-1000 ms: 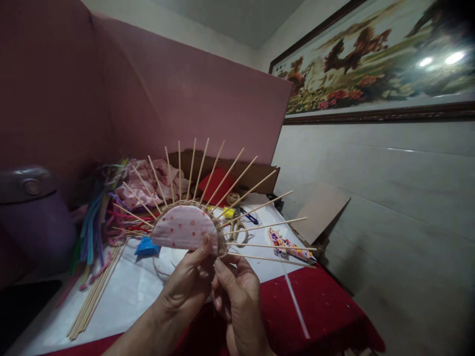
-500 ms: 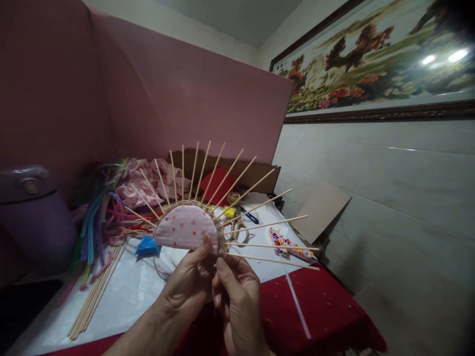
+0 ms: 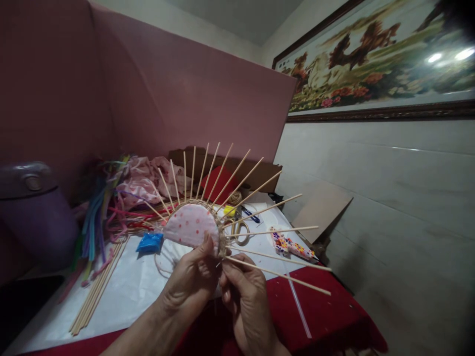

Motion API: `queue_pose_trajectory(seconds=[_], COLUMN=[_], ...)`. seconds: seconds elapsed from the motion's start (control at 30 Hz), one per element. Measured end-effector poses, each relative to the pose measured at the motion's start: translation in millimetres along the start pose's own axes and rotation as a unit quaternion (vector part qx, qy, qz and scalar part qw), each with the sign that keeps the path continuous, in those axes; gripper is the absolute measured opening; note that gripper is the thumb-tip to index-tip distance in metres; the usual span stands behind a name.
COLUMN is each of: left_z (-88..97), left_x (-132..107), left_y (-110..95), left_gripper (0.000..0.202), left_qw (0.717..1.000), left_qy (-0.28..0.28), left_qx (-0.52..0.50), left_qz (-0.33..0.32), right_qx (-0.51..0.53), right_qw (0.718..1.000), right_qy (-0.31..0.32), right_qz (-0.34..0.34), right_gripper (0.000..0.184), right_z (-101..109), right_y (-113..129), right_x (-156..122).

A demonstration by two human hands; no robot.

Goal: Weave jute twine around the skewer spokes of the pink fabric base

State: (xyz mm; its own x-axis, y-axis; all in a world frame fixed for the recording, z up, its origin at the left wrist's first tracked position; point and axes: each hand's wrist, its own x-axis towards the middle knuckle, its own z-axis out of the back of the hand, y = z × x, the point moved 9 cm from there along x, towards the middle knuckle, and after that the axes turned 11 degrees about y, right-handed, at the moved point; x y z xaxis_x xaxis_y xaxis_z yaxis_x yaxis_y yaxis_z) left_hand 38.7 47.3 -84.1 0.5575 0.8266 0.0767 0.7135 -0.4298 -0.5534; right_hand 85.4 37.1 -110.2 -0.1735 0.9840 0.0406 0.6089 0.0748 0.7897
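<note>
My left hand (image 3: pixel 195 279) grips the lower edge of a half-round piece covered in pink dotted fabric (image 3: pixel 191 225), with the thumb flat on its face. Woven twine (image 3: pixel 222 236) runs round the curved rim. Thin wooden sticks (image 3: pixel 256 187) fan outward from that rim. Close against the left hand, below the lowest stick, my right hand (image 3: pixel 245 291) has its thumb and fingers pinched at the rim's end. A small light glint shows by those fingertips, but what they hold is too small to make out.
Loose wooden sticks (image 3: pixel 98 287) lie left on white sheeting. Nearby are a blue packet (image 3: pixel 149 243), scissors (image 3: pixel 243 233), a blue cutter (image 3: pixel 251 214) and a flower-patterned glue gun (image 3: pixel 291 245). Pipe cleaners (image 3: pixel 91 227) and a purple flask (image 3: pixel 35 222) stand at left.
The fabric piece has shifted slightly right and turned clockwise, so its lower right sticks point further down. Both hands stay at its lower edge, the right one a little further right.
</note>
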Motion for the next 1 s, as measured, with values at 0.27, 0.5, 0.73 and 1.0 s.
queue_pose_trajectory(seconds=[0.27, 0.5, 0.73, 1.0], left_z=[2.5, 10.1, 9.3, 9.8], left_x=[1.5, 1.6, 1.2, 1.1], left_y=[-4.0, -6.8, -4.3, -3.8], left_gripper=[0.024, 0.018, 0.020, 0.019], left_qw=[0.999, 0.998, 0.998, 0.998], left_qy=[0.000, -0.024, -0.052, -0.068], left_qx=[0.016, 0.005, -0.026, -0.008], left_qz=[-0.035, -0.057, -0.026, -0.012], right_qx=[-0.062, -0.138, -0.284, -0.391], right_qw=[0.996, 0.984, 0.937, 0.887], right_qy=[0.005, 0.055, 0.066, 0.079], right_qz=[0.066, 0.102, 0.195, 0.234], right_gripper=[0.019, 0.010, 0.002, 0.007], right_z=[9.3, 8.8, -2.0, -3.1], right_y=[15.2, 27.0, 58.8, 65.4], right_x=[5.1, 11.1, 1.3, -5.8])
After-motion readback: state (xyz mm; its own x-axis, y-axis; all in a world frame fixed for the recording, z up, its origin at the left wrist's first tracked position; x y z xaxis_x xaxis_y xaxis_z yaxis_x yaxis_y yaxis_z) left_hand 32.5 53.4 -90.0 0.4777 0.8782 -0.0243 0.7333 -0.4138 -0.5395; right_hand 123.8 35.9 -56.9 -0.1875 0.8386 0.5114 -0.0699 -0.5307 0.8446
